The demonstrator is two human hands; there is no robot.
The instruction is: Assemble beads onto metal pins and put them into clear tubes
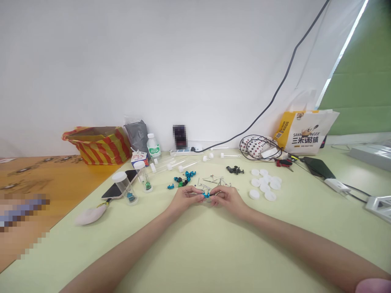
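Note:
At the middle of the table, my left hand [190, 195] and my right hand [225, 195] meet, fingertips pinched around a small blue part [206, 195]. Its exact kind is too small to make out. A thin metal pin seems to stick out by my left fingers. Just beyond the hands lie scattered metal pins [215, 180]. To their left is a pile of small blue, green and black parts [185, 178]. Small black parts [235, 169] lie further back on the right. White round caps [265, 180] are spread to the right of my right hand.
Two clear capped tubes [121, 183] [144, 179] stand on the left near a phone [114, 190]. More capped tubes [189, 167] lie at the back. A white bottle [153, 145], a striped bag [99, 145], a paper bag [305, 132] and a black cable [282, 83] are along the wall.

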